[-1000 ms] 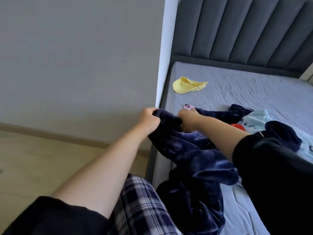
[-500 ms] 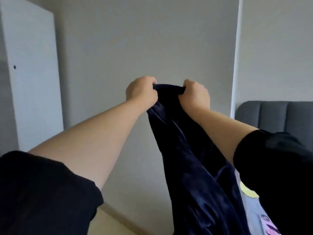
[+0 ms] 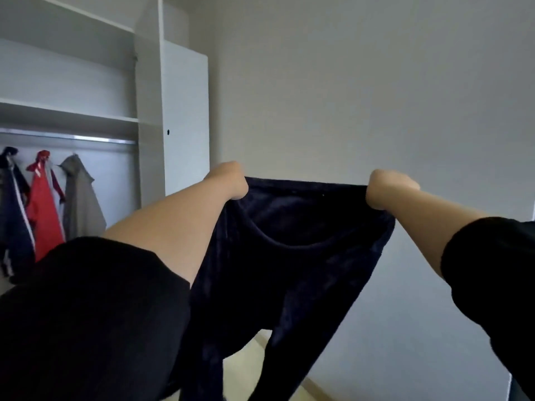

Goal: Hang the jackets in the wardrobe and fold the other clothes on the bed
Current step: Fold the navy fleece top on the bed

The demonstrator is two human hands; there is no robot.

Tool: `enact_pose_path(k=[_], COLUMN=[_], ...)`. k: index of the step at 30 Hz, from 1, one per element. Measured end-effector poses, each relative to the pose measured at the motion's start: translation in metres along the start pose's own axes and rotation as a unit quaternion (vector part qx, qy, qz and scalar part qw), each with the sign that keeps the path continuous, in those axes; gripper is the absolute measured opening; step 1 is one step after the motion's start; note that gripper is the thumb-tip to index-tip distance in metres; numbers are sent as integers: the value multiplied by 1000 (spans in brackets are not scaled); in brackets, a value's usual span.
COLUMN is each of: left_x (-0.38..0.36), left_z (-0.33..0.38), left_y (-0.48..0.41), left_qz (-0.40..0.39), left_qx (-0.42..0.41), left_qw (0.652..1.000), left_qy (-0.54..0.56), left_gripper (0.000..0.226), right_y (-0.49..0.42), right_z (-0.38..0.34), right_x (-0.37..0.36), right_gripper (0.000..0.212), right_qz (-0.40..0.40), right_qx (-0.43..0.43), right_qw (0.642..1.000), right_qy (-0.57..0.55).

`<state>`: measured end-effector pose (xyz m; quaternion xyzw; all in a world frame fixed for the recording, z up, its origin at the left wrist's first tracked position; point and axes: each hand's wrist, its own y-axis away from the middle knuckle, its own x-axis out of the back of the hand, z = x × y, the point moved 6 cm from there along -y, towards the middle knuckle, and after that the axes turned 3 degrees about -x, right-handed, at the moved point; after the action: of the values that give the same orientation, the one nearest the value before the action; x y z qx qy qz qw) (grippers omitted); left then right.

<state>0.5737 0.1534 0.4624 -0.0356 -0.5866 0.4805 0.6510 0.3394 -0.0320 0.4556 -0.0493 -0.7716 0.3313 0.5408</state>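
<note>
The left hand (image 3: 229, 180) and right hand (image 3: 388, 188) grasp the navy trousers (image 3: 289, 261) by the waistband, spread wide; likely to straighten them for folding.

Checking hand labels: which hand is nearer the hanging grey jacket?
Left. The left hand grips the navy garment by its top edge, right of the grey jacket; the right hand grips the other end, farther right.

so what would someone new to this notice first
A dark navy plush garment fills the centre, held up and stretched wide by its top edge between the left hand and the right hand, two lengths hanging down. At far left, an open white wardrobe shows a navy striped jacket, a red jacket and a grey jacket hanging under a metal rail.
</note>
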Motion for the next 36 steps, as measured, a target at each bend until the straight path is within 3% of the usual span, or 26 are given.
enact_pose_path(k=[2, 4, 7, 10, 13, 16, 20, 23, 25, 27, 28, 30, 32, 34, 36], left_x=[-10, -14, -36, -51, -68, -94, -128, -151, -163, -174, -181, -192, -190, -177, -157], left_z=[-17, -32, -44, -58, -67, -71, -64, -55, -40, -21, -11, 20, 58, 98, 129], left_y=[5, 8, 13, 22, 35, 44, 58, 73, 79, 79, 79, 81, 81, 75, 61], left_qz=[-17, 34, -38, -35, -12, -37, -176, -255, -260, -231, -223, -248, -291, -315, -283], left_qx=[22, 43, 37, 77, 162, 186, 185, 188, 188, 219, 248, 288, 272, 210, 149], left_qw=[1000, 998, 997, 992, 970, 945, 900, 876, 867, 851, 833, 776, 743, 752, 805], left_qy=[11, 32, 52, 99, 181, 266, 354, 364, 382, 417, 442, 503, 538, 540, 500], left_gripper=[23, 28, 24, 20, 14, 13, 38, 76, 76, 63, 59, 54, 49, 41, 40], right_y=[6, 9, 15, 16, 17, 21, 31, 52, 69, 78, 79, 75, 63, 56, 52], right_z=[3, 4, 13, 24, 26, 34, 50, 65, 70, 76, 81, 91, 102, 119, 143], right_x=[-16, -24, -48, -56, -67, -74, -83, -95, -102, -108, -111, -110, -89, -57, -17], right_gripper=[13, 16, 12, 10, 14, 11, 36, 59, 64, 50, 42, 29, 12, 5, 19], right_qz=[-41, 4, -62, -32, -44, -82, -202, -384, -488, -529, -517, -423, -229, -70, 51], right_qx=[-24, -39, -72, -103, -136, -161, -103, -83, -47, -28, -33, -35, -23, -51, -92], right_qw=[998, 997, 989, 977, 953, 934, 927, 857, 810, 795, 813, 891, 971, 993, 990], right_qy=[-31, -70, -114, -183, -267, -308, -298, -335, -322, -296, -267, -160, -64, -75, -96])
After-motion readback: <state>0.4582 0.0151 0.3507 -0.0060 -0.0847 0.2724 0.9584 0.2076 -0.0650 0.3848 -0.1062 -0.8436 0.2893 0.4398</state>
